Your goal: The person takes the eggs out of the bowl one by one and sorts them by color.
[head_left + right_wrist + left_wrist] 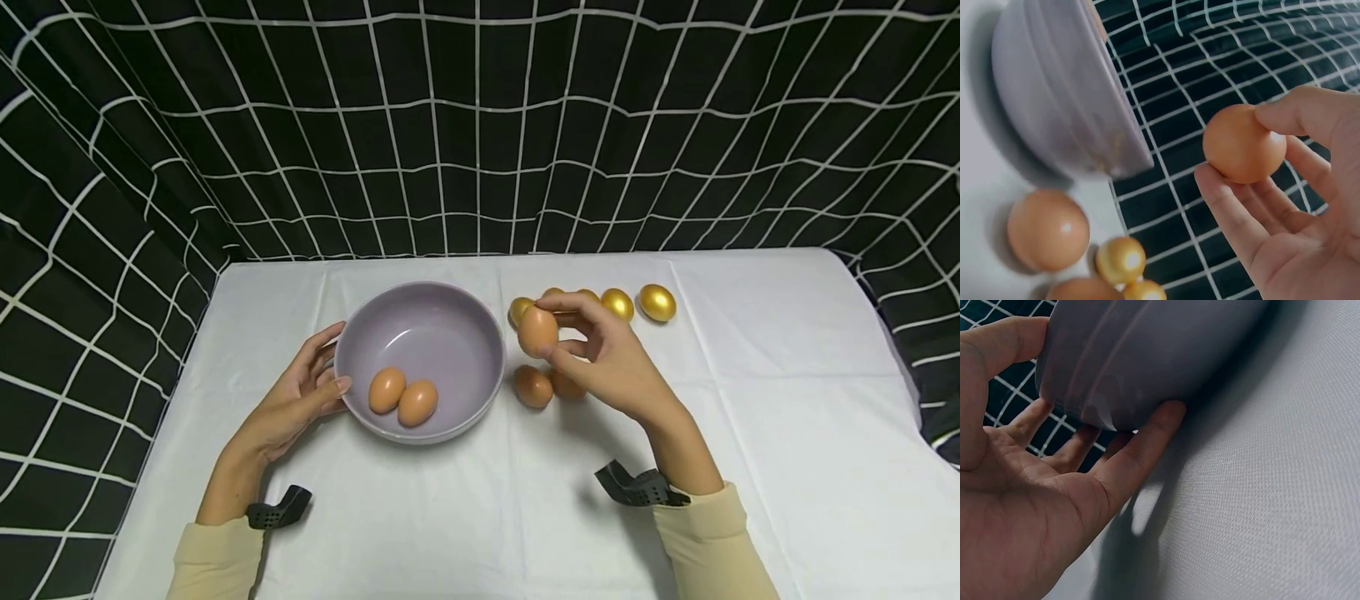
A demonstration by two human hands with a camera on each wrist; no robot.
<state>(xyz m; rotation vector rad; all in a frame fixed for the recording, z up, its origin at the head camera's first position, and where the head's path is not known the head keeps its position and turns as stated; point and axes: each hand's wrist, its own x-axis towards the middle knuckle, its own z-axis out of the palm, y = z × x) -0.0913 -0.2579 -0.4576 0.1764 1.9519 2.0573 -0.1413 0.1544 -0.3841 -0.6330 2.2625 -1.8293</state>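
Observation:
A brown egg [537, 332] is pinched between the thumb and fingers of my right hand [611, 354], raised beside the bowl's right edge. In the right wrist view the held egg [1244, 144] shows apart from the bowl wall [1066, 87]. My left hand [300, 396] holds the mauve bowl [435, 333] at its left side, thumb at the rim and fingers spread along the outer wall [1129, 369]. Two brown eggs [417, 403] lie together in the near left of the bowl. On the cloth below my right hand sit a brown egg [533, 387] and another [568, 385], partly hidden.
Several golden eggs [657, 302] stand in a row behind my right hand, some partly covered by it. A white cloth [450, 517] covers the table. Black fabric with a white grid [480, 133] hangs behind and at the sides.

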